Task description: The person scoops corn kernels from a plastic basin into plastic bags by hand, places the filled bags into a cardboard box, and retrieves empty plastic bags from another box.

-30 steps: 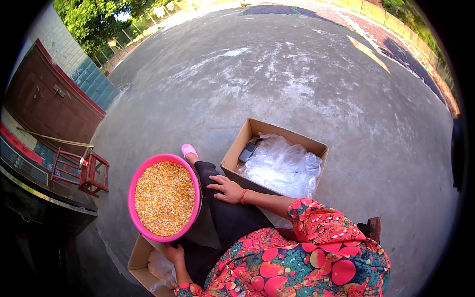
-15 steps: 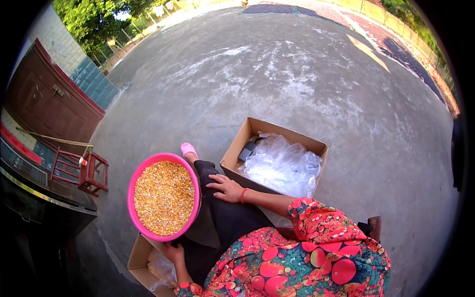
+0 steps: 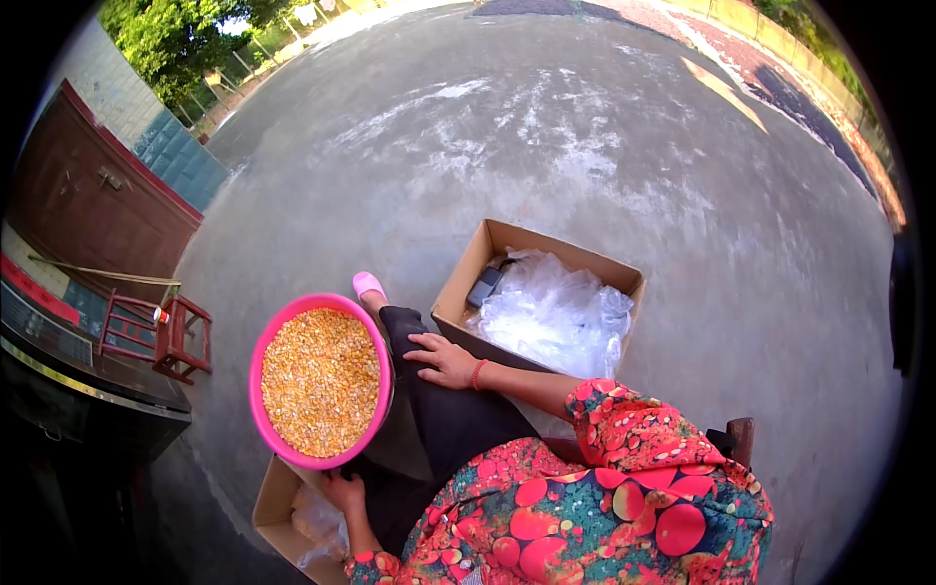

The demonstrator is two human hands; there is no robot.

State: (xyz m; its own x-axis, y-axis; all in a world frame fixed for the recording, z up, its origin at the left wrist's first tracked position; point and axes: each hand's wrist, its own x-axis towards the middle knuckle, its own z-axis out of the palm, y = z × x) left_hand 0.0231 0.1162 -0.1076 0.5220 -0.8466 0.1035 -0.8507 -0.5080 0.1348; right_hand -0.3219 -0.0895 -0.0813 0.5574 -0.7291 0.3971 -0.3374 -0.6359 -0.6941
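Note:
My right hand (image 3: 447, 362) lies with its fingers spread on the knee of my dark trousers (image 3: 458, 419), holding nothing. Low on the left, my left hand (image 3: 343, 489) rests by my other leg, just below the basin's rim. Its fingers look loosely apart, though the tips are partly hidden. A pink basin (image 3: 256, 390) stands in front of my left side, filled nearly to the rim with yellow corn kernels (image 3: 322, 382). Beneath and behind the left hand is a cardboard box (image 3: 276, 499) with a clear plastic bag (image 3: 320, 522) of something yellowish inside.
Right of my knee sits another open cardboard box (image 3: 565, 244) with clear plastic bags (image 3: 556, 312) and a small dark object (image 3: 485, 287). At left stand a reddish wooden chair (image 3: 180, 336), a dark cabinet (image 3: 107, 409) and a brown door (image 3: 93, 195). Concrete ground (image 3: 390, 185) stretches ahead.
The view has shifted slightly, so the basin, boxes and my right hand appear a little higher. Both hands keep the same places on my legs.

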